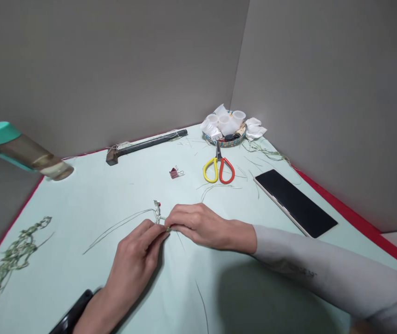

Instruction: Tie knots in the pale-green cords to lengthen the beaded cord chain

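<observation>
Near the middle of the table, my left hand (pixel 135 255) and my right hand (pixel 201 226) meet fingertip to fingertip. Both are closed in a pinch on a small knotted strand of green grass-like fibre (pixel 157 209). Its knotted top, with a tiny red spot, sticks out beyond the fingers. Two long thin ends (pixel 116 226) trail from it to the left across the tabletop. The exact spot where the fingers press is partly hidden. A longer knotted green fibre chain (pixel 20 253) lies at the far left, apart from both hands.
Beyond my hands lie a binder clip (pixel 174 173), scissors (pixel 226 170) with yellow and red handles, and a hammer (pixel 149 143). A basket (pixel 231 143) holds plastic cups. A phone (pixel 296 203) rests at right, a bottle (pixel 31 150) stands at left. Grey partitions (pixel 114 69) enclose the back.
</observation>
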`<move>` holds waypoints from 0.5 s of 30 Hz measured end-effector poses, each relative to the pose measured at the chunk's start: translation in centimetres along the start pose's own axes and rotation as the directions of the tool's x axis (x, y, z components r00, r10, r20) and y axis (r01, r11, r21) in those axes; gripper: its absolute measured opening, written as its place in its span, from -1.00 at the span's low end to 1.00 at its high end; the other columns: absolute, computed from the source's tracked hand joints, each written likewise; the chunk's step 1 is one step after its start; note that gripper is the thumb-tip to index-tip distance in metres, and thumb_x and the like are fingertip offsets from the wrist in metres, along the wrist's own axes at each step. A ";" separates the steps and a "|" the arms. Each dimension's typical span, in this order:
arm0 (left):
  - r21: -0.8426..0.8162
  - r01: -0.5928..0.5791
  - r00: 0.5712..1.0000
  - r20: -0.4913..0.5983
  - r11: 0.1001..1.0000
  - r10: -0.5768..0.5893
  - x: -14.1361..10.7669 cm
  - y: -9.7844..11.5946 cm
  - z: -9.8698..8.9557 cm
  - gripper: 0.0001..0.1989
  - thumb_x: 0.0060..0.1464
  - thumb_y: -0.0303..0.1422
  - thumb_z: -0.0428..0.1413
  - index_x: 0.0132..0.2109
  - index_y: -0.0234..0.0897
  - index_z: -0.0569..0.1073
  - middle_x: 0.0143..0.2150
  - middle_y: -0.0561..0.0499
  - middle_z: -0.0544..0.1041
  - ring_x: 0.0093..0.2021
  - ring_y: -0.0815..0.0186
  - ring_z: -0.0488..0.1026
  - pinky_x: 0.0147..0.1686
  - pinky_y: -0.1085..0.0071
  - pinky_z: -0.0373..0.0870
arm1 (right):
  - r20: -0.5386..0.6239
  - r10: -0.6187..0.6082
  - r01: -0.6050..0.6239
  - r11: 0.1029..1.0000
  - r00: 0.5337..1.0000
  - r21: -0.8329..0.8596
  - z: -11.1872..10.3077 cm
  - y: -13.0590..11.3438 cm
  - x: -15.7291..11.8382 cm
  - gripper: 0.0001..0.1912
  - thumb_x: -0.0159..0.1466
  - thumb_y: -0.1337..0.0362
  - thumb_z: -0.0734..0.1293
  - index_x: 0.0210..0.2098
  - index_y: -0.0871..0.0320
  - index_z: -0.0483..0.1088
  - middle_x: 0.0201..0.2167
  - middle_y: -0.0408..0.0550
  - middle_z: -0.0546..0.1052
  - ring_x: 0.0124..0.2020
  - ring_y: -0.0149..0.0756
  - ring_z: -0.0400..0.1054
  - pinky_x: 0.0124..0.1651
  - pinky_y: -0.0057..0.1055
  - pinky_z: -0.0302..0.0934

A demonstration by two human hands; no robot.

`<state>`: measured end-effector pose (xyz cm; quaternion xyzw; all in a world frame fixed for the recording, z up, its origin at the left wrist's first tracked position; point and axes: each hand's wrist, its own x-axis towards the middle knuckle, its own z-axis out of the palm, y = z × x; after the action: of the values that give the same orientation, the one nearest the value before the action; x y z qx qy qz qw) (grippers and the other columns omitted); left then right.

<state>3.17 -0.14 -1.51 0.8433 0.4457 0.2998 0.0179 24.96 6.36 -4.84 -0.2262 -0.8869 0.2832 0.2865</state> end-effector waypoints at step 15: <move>-0.092 0.110 0.986 0.133 0.990 -0.098 -1.0 -1.0 0.7 -0.82 0.48 -0.27 0.26 -0.12 -0.28 0.59 -0.26 0.08 0.61 -0.35 0.34 0.57 -0.32 0.36 0.62 | 0.080 0.133 -0.107 0.956 0.988 -0.275 -3.6 1.7 1.6 -0.64 0.53 0.06 0.45 0.17 0.15 0.54 0.13 0.04 0.63 0.05 -0.15 0.59 0.13 -0.07 0.57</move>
<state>2.42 -0.14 -2.89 0.8345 0.4716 0.2652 0.1038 26.53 9.88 -2.89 -0.3025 -0.9147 0.1874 0.1919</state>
